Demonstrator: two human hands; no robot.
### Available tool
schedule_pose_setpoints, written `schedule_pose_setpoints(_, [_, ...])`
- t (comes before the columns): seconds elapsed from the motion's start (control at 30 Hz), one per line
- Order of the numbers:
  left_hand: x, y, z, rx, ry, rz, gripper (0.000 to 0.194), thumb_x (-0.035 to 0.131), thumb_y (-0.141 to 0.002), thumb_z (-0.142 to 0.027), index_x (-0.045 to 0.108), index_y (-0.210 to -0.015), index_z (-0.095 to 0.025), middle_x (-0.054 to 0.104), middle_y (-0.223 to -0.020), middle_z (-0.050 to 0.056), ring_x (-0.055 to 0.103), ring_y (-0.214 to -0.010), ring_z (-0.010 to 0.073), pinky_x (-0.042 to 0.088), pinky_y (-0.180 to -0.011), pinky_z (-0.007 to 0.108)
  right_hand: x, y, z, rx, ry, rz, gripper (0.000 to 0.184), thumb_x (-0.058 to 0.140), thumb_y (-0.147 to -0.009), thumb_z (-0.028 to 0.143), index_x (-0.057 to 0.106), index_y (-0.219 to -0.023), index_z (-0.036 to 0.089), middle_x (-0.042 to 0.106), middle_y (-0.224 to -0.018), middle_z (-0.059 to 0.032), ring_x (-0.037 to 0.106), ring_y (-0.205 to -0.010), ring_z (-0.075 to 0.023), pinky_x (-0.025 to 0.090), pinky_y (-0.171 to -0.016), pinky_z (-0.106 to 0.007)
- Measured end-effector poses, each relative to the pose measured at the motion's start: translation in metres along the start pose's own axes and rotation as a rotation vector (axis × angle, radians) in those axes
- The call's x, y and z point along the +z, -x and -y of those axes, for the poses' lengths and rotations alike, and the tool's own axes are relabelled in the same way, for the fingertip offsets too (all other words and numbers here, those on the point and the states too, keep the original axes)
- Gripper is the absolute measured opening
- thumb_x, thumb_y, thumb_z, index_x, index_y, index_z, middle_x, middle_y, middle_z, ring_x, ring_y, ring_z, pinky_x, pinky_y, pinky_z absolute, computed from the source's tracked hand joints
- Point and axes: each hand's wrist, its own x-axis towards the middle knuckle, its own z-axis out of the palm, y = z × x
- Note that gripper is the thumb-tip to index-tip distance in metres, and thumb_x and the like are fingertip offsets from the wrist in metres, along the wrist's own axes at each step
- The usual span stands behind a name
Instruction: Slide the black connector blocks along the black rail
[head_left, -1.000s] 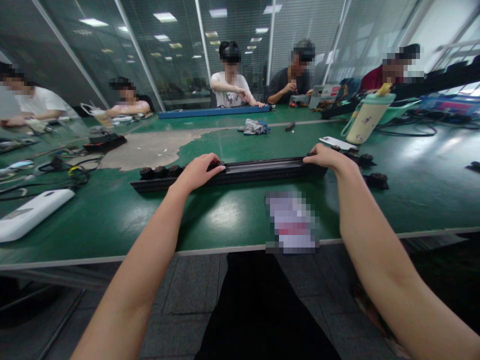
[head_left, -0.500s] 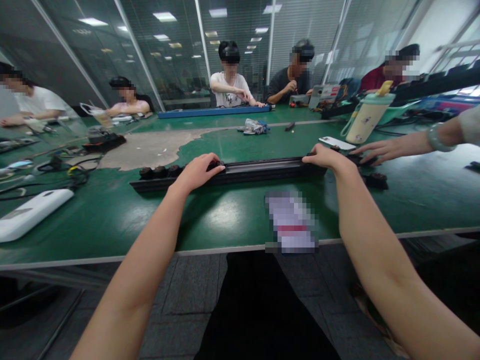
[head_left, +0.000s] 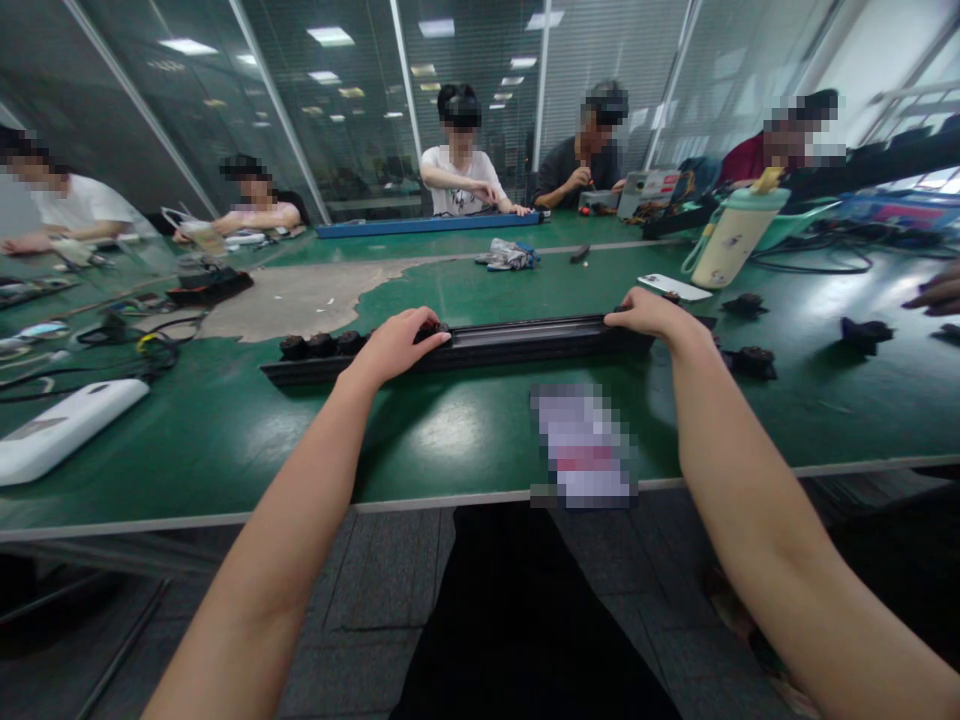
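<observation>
A long black channel-shaped rail (head_left: 525,340) lies across the table in front of me. Several black knob-like parts (head_left: 321,344) sit in its left end. My left hand (head_left: 405,342) is closed over the rail left of its middle, thumb on the near side, with a dark part partly visible under the fingers. Toward the other end, my right hand (head_left: 654,312) is closed on the rail, fingertips bent down onto it; what lies beneath them is mostly hidden. Loose black parts lie to the right, among them one (head_left: 750,362) near my right wrist and another (head_left: 866,334) farther off.
A pixelated phone (head_left: 581,445) lies at the near edge of the green table (head_left: 450,430). Beyond the rail are a white phone (head_left: 673,287), a cream bottle (head_left: 739,240) and a crumpled glove-like bundle (head_left: 508,254). At left are a white device (head_left: 71,430) and cables. Several people sit around.
The other person's hand at the right has withdrawn toward the right edge, uncovering black parts on the table. Both my hands and the rail have stayed in place.
</observation>
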Motion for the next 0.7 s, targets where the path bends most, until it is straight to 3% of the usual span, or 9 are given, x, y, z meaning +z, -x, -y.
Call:
schedule_pose_setpoints(0.2, [0.0002, -0.0002, 0.0005, -0.005, -0.008, 0.002, 0.039, 0.052, -0.098, -0.056, 0.066, -0.111, -0.022, 0.072, -0.115, 0.010, 0.066, -0.110, 0.0301, 0.051, -0.101, 0.045, -0.0024, 0.0021, 0.0049, 0.069, 0.037, 0.037, 0.039, 0.077, -0.076, 0.048, 0.067, -0.101, 0.020, 0.075, -0.103, -0.0125, 0.069, -0.098, -0.0307, 0.053, -0.086, -0.040])
schedule_pose_setpoints(0.7, [-0.0008, 0.0002, -0.0018, -0.008, -0.007, 0.003, 0.038, 0.052, -0.098, -0.056, 0.065, -0.109, -0.022, 0.072, -0.113, 0.011, 0.065, -0.110, 0.0307, 0.051, -0.099, 0.044, -0.0025, -0.0008, 0.0000, 0.026, 0.072, 0.039, 0.036, 0.073, -0.078, 0.046, 0.068, -0.101, 0.019, 0.075, -0.099, -0.0115, 0.068, -0.090, -0.0292, 0.053, -0.081, -0.039])
